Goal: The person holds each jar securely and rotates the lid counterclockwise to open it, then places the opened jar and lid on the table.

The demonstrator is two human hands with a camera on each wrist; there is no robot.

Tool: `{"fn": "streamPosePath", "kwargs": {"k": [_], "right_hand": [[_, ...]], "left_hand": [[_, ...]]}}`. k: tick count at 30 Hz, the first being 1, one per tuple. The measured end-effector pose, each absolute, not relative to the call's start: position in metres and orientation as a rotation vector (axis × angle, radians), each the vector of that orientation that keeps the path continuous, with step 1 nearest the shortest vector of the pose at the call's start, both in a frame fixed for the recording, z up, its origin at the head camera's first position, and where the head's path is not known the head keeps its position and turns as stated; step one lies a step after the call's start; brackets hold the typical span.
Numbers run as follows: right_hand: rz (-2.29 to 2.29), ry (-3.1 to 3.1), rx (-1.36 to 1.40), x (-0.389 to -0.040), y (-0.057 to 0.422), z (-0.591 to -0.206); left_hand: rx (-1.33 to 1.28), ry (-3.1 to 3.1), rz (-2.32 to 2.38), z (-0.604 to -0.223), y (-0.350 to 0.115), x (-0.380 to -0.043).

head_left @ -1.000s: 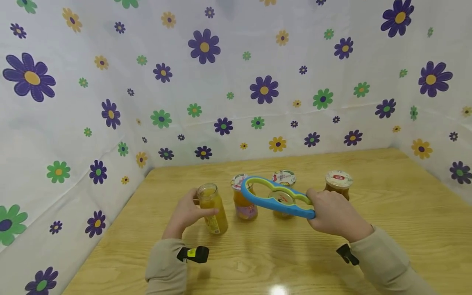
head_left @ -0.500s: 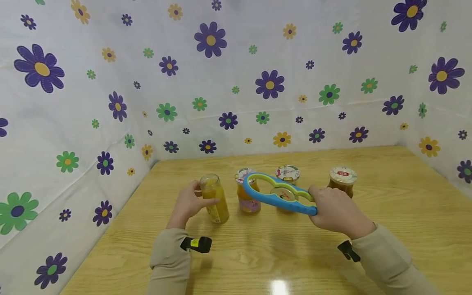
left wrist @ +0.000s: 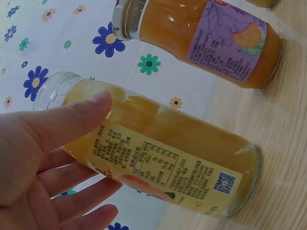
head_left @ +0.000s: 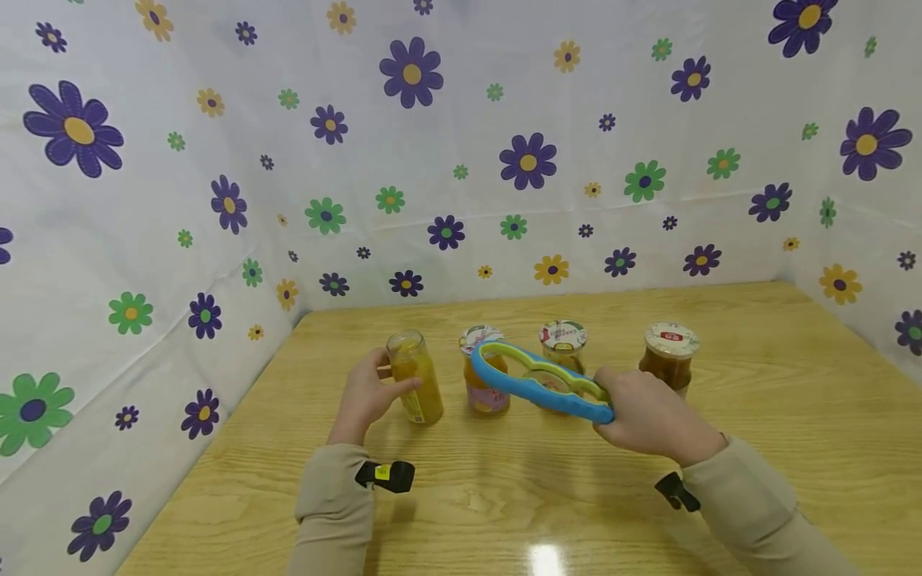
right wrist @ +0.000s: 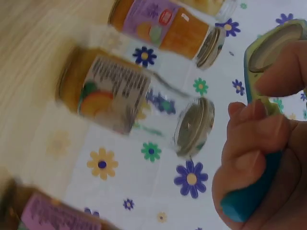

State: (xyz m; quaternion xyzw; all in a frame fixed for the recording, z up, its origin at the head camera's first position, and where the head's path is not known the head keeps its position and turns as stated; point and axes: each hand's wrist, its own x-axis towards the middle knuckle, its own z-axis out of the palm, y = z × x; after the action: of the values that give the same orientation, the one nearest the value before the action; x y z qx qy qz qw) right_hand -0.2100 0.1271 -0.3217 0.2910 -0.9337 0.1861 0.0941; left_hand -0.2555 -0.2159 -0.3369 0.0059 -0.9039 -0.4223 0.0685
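Note:
In the head view, my left hand [head_left: 367, 396] grips a lidless glass jar [head_left: 421, 388] of yellow fruit, which stands on the table. The left wrist view has the thumb [left wrist: 76, 117] across the jar's front and the fingers behind it. My right hand [head_left: 651, 416] holds a blue and green jar opener [head_left: 547, 392] by its narrow end, raised in front of the other jars. A round metal lid [right wrist: 277, 48] shows in the opener's loop in the right wrist view, where the fingers curl round the grip.
Three lidded jars stand behind the opener: an orange jar with a purple label [head_left: 490, 400], a middle jar with a printed lid [head_left: 563, 336] and a brown jar [head_left: 666, 368] on the right. The wooden table [head_left: 497, 512] ends at a flowered cloth backdrop [head_left: 461, 144].
My left hand has moved the yellow jar a little farther back on the table, and it now stands more level with the orange jar. The opener has shifted slightly left.

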Motion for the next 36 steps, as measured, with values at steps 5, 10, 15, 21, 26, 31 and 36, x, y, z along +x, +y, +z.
{"fn": "streamPosePath", "kwargs": {"k": [5, 10, 15, 21, 26, 31, 36], "right_hand": [[0.896, -2.856, 0.993, -0.209, 0.115, -0.325], [1.145, -2.963, 1.047, -0.204, 0.099, -0.331], [1.480, -3.019, 1.078, -0.201, 0.078, -0.336], [1.784, -3.039, 1.126, -0.203, 0.052, -0.344], [1.822, -3.084, 1.088, -0.207, 0.034, -0.354], [1.771, -3.141, 1.034, -0.211, 0.017, -0.362], [1.831, -3.163, 0.997, -0.211, 0.001, -0.367]], "left_hand": [[0.024, -2.703, -1.287, -0.338, -0.218, -0.256], [-0.013, -2.679, -1.302, -0.340, -0.219, -0.257], [-0.037, -2.696, -1.286, -0.340, -0.220, -0.256], [-0.044, -2.745, -1.170, -0.334, -0.221, -0.252], [-0.088, -2.747, -1.068, -0.324, -0.224, -0.246], [-0.109, -2.758, -1.048, -0.316, -0.223, -0.240], [-0.112, -2.780, -1.031, -0.311, -0.223, -0.237]]}}
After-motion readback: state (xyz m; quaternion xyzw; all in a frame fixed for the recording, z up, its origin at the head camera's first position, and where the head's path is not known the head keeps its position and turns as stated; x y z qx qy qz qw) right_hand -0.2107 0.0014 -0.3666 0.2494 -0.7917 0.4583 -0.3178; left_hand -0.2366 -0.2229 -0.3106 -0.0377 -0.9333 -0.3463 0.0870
